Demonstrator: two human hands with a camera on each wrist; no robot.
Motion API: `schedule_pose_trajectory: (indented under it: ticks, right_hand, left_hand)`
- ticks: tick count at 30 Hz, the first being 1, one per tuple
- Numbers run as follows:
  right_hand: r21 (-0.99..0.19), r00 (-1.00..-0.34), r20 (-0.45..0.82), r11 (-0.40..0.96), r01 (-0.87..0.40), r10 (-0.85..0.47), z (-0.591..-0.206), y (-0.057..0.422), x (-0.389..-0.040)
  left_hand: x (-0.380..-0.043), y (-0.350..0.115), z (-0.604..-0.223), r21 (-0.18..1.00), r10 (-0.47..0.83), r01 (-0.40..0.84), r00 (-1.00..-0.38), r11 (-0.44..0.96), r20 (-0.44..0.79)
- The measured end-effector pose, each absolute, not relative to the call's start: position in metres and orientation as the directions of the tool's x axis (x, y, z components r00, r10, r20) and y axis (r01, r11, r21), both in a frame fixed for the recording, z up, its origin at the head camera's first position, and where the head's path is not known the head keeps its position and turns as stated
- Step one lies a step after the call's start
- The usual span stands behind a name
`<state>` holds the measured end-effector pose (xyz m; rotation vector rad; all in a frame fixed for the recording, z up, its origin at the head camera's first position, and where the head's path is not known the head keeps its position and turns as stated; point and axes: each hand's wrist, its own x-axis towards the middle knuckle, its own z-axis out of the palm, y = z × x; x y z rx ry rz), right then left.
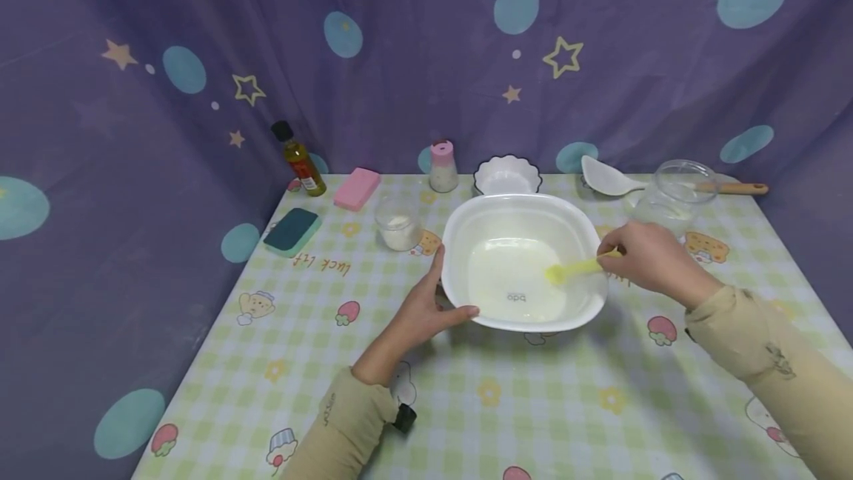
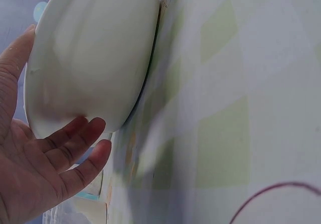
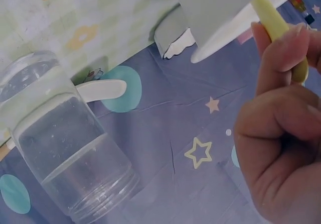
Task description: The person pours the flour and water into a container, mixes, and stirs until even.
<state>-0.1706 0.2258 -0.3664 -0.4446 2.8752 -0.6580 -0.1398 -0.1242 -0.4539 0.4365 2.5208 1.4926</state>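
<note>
A white basin (image 1: 460, 221) with a pale, shiny liquid (image 1: 506, 265) in its bottom stands in front of me. My left hand (image 1: 420, 310) steadies its near left corner. The thumb rests on the rim, and in the left wrist view the other fingers (image 2: 75, 143) lie loosely spread along and beside the outer wall. Over the right rim, my right hand (image 1: 649, 261) pinches a small yellow spoon (image 1: 580, 267) between thumb and fingers. The spoon slants down into the basin, its head at the liquid. In the right wrist view its handle (image 3: 271, 15) shows between the fingertips.
Behind the basin stand a scalloped white bowl (image 1: 508, 172) and a pink-topped shaker (image 1: 443, 167). A small jar of white powder (image 1: 398, 224), two sponges (image 1: 358, 189) and an oil bottle (image 1: 300, 159) are leftward. A clear jar (image 1: 673, 195) and a white ladle (image 1: 606, 176) lie rightward.
</note>
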Motion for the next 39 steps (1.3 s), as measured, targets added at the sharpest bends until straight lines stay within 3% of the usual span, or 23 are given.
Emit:
schedule_pose_trajectory:
  ticks: [15, 26, 39]
  right_hand:
    - [-0.559, -0.875, -0.149, 0.769, -0.310, -0.461, -0.373, 0.220, -0.168]
    - [-0.608, -0.882, -0.051, 0.715, -0.345, -0.469, -0.393, 0.192, -0.166]
    - [-0.569, -0.904, 0.071, 0.727, -0.383, -0.421, -0.407, 0.165, -0.181]
  left_hand:
    - [-0.141, -0.124, -0.455, 0.882, 0.351, 0.179, -0.936, 0.437, 0.016]
    - [-0.140, -0.124, -0.455, 0.880, 0.342, 0.166, -0.940, 0.445, 0.004]
    - [-0.140, -0.124, -0.456, 0.889, 0.343, 0.164, -0.939, 0.428, 0.008]
